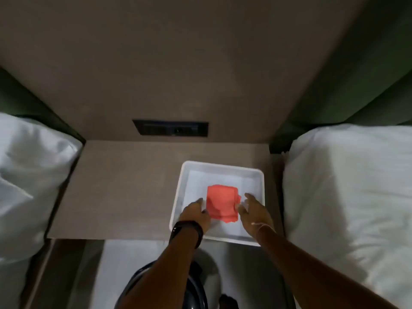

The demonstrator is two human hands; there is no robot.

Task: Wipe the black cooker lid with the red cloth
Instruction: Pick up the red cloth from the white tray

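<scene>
A folded red cloth [221,202] lies in a white tray [223,167] on the brown bedside table. My left hand [196,214] sits at the cloth's left edge and my right hand [254,208] at its right edge, fingers apart and curled toward it; neither clearly grips it. The black cooker lid [196,291] shows at the bottom, below the table edge, mostly hidden under my left forearm.
The brown table [116,186] stands between two beds with white pillows, one on the left [29,175] and one on the right [352,186]. A black socket panel [170,127] is set in the back wall. A black watch [186,231] is on my left wrist.
</scene>
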